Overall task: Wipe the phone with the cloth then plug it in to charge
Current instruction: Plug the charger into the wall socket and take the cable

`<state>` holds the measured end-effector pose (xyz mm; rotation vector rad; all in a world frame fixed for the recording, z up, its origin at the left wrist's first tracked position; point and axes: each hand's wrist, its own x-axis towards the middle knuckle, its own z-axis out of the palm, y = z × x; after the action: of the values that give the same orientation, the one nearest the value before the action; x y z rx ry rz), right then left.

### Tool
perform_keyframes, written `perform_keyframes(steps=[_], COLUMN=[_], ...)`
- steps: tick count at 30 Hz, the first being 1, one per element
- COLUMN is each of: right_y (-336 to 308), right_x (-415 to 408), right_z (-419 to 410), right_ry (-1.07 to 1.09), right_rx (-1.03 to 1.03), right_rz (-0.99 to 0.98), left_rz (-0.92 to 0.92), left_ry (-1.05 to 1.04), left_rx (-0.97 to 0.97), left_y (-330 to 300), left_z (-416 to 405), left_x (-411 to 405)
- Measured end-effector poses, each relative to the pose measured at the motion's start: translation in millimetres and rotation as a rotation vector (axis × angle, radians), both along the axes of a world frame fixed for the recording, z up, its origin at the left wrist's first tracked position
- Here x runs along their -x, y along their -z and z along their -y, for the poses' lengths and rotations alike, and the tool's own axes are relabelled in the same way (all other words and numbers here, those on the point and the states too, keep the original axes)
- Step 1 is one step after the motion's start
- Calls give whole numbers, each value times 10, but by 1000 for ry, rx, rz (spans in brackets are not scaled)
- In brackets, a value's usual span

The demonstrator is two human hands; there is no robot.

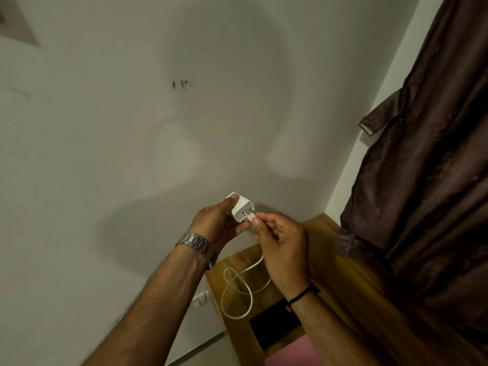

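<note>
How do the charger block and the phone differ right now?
The charger block is white and held up in the left hand; the phone is black and lies flat on the wooden table. The right hand pinches the cable plug at the block's port; no cable end shows at the phone.

Home, likely bedroom or living room. Plain painted wall [105, 154], scuffed. Brown garment [427, 154] hanging at right by corner. Wooden counter [351, 273] against wall, phone [272, 326], white cable [237, 294] and pink cloth [293, 352] on it. White wall switch plate [200, 299] beside counter. Dim indoor light.
</note>
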<state>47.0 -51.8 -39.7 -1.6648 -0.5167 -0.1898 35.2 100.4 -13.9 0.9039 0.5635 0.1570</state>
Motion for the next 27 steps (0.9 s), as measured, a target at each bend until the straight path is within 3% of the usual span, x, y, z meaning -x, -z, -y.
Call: perform_keyframes(steps=[18,27], right_y=[-96,-18], right_x=[23,1], right_z=[-54,-157], right_ry=[-27,-354], right_rx=[-21,-171], right_rz=[-185,-680], left_rz=[98,37], left_ry=[-14,-63], left_rx=[-317,-392], left_y=[8,150], left_z=[45,-186], left_x=[145,534])
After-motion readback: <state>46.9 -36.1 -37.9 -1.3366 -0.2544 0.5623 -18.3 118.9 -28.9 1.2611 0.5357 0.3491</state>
